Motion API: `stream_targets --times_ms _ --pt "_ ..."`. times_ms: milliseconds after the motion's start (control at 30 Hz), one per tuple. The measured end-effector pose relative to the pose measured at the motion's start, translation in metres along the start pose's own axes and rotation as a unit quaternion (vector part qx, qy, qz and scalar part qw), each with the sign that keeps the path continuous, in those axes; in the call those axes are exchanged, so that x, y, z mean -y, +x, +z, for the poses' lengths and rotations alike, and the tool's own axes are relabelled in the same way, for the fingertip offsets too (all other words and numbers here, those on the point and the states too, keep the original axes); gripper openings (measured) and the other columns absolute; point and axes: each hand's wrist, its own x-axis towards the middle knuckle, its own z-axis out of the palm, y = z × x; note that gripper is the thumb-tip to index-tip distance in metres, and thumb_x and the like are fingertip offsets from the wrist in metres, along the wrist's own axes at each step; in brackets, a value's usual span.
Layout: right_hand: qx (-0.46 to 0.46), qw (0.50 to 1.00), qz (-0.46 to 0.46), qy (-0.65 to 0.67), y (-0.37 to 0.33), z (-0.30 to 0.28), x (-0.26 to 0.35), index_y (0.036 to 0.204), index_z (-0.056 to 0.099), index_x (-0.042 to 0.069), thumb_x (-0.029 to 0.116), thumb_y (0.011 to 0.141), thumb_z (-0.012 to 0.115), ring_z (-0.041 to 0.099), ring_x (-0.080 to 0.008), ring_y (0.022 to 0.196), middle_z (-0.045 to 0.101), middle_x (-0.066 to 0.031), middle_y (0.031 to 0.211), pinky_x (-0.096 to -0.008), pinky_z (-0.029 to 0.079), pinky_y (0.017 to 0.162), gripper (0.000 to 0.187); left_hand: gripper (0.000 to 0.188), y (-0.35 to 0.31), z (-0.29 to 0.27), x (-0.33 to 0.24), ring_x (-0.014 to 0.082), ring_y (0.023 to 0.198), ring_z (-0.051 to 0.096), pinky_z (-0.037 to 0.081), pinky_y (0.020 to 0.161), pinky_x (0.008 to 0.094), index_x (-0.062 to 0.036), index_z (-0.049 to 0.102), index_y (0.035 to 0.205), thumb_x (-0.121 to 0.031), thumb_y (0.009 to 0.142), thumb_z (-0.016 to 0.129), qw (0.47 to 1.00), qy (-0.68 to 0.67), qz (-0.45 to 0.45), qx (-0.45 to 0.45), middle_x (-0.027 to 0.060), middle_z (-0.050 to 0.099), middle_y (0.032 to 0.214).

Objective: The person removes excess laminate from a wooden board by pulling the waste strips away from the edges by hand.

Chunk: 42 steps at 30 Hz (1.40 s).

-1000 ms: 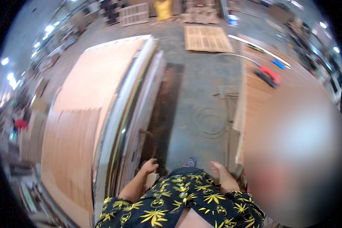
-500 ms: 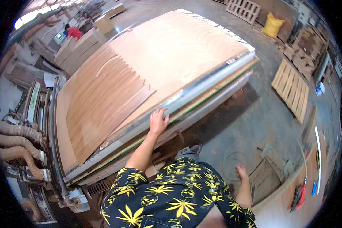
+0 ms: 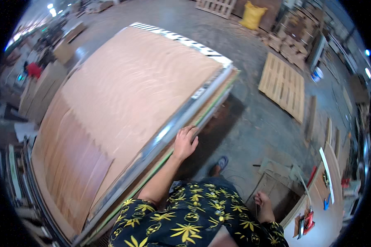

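My left hand is at the near side edge of a wide work table, its fingers spread loosely over the layered edge; whether they press on it I cannot tell. On the table lies a large pale wooden board. Darker brown wood strips with a jagged far end cover the board's near left part. Down by my right side hangs my right hand, fingers curled in, with nothing visible in it. It is near the wooden bench on the right, apart from everything on it.
That bench carries a red-handled tool, a blue tool and a white strip. A slatted pallet, a white bucket and a yellow sack are farther off. A person in red is at the far left.
My view has shifted to the right and forward along the table. My left hand has slid along the table's edge, and my right hand's fingers have curled in.
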Motion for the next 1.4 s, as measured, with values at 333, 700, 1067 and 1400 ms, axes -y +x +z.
stream_targets --times_ms 333,700,1067,1400 --pt "0.039 0.989 -0.072 -0.127 0.089 -0.018 0.247 0.138 0.046 0.008 0.028 0.096 0.058 0.06 -0.0196 0.107 0.059 -0.0045 0.12 -0.0382 0.051 0.087 0.048 0.039 0.183 0.125 -0.066 0.0366 0.118 0.055 0.043 0.101 0.0463 -0.0118 0.06 0.123 -0.015 0.085 0.065 0.997 -0.008 0.041 0.072 0.0143 0.057 0.132" --pt "0.107 0.935 -0.254 -0.223 0.151 0.016 0.579 0.15 0.038 0.009 0.033 0.096 0.061 0.056 -0.0146 0.112 0.057 -0.0037 0.125 -0.0312 0.044 0.091 0.062 0.039 0.428 0.272 -0.095 0.033 0.119 0.053 0.036 0.106 0.0488 -0.0116 0.061 0.121 -0.018 0.083 0.065 0.996 0.034 0.072 0.045 0.0117 0.057 0.131" --pt "-0.099 0.993 -0.027 0.054 0.181 -0.125 0.741 0.098 0.051 0.009 0.04 0.096 0.061 0.044 -0.0184 0.054 0.046 -0.0039 0.075 -0.0349 0.042 0.048 0.033 0.033 0.714 0.465 -0.032 0.0302 0.115 0.054 0.037 0.101 0.048 -0.0137 0.068 0.11 -0.015 0.077 0.065 0.989 -0.135 -0.033 0.049 0.0092 0.065 0.114" --pt "-0.065 0.992 -0.028 0.107 0.382 -0.086 1.046 0.114 0.052 0.01 0.035 0.096 0.056 0.049 -0.0218 0.07 0.053 -0.0066 0.088 -0.0388 0.045 0.068 0.031 0.025 0.932 0.468 -0.008 0.0299 0.107 0.06 0.044 0.098 0.0436 -0.0084 0.065 0.105 -0.018 0.082 0.066 0.997 -0.017 0.002 0.073 0.0103 0.066 0.111"
